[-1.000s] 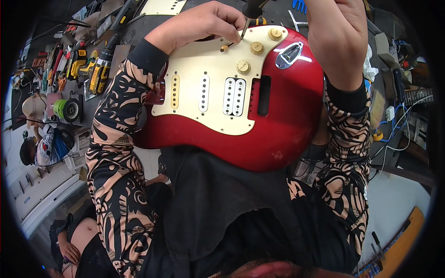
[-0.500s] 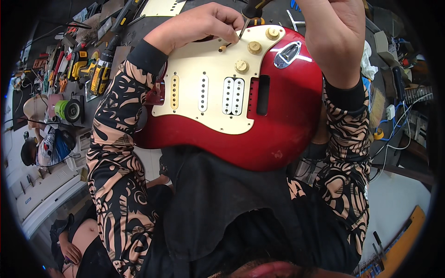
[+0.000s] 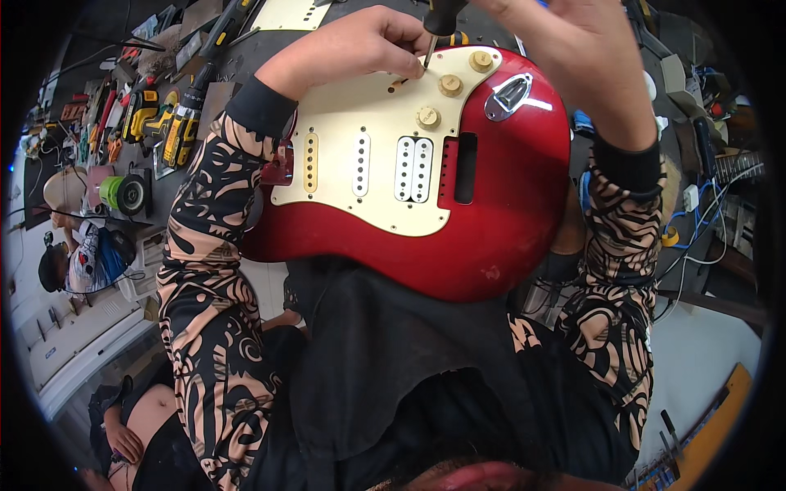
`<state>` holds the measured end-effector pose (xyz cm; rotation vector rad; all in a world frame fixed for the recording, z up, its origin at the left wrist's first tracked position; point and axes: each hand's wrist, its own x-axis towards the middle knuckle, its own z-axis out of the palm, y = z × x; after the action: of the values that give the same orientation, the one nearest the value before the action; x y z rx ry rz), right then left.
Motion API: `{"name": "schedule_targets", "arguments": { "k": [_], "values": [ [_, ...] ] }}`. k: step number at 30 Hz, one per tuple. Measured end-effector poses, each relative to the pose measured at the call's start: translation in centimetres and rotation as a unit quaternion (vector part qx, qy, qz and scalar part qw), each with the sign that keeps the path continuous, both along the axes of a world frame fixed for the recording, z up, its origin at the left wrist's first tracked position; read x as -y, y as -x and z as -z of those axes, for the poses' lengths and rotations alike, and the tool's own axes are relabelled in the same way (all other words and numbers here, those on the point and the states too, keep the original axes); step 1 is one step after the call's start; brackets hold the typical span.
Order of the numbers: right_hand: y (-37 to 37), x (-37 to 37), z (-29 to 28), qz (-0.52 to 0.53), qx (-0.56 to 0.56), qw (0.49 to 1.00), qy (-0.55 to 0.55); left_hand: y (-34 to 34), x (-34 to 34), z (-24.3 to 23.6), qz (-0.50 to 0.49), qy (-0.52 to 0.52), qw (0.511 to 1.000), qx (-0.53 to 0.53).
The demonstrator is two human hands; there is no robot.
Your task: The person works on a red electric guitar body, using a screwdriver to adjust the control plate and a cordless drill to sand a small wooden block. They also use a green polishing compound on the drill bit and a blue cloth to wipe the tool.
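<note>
A red electric guitar body [image 3: 508, 245] lies face up before me, with a cream pickguard [image 3: 336, 114] carrying three pickups, three gold-toned knobs and several screws. Near the pickguard's far edge, a black-handled screwdriver [image 3: 444, 18] stands nearly upright, its tip down by the small selector switch. My left hand [image 3: 360, 45] rests on the pickguard, thumb and finger pinched beside that tip; what they hold is hidden. My right hand [image 3: 585, 61] reaches over the body's far right to the screwdriver's handle, its fingertips cut off by the upper edge. A chrome jack plate [image 3: 509, 96] sits beneath it.
Left on the dark bench are a yellow-black cordless drill [image 3: 178, 131], hand tools and a green-rimmed round item [image 3: 123, 194]. A second pickguard [image 3: 286, 12] lies at the back. Cables [image 3: 696, 213] and a guitar neck [image 3: 739, 167] are at right. Another person [image 3: 131, 425] sits at lower left.
My right hand has turned and come lower at the screwdriver, showing more of its back. The screwdriver's handle has shifted slightly left. My left hand and the guitar body have barely moved.
</note>
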<state>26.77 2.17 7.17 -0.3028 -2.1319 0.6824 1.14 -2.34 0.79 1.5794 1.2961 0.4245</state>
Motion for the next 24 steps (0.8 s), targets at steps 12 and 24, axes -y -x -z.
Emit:
{"name": "schedule_targets", "arguments": {
  "k": [12, 24],
  "values": [
    [-1.1, -1.8, 0.9, -0.102, -0.045, 0.992, 0.06, -0.1, 0.4, -0.3, 0.04, -0.071, 0.995, -0.063],
    [-0.5, -1.6, -0.2, -0.087, -0.022, 0.995, -0.049, 0.1, 0.8, -0.3, 0.03, -0.04, 0.999, -0.001]
  ]
}}
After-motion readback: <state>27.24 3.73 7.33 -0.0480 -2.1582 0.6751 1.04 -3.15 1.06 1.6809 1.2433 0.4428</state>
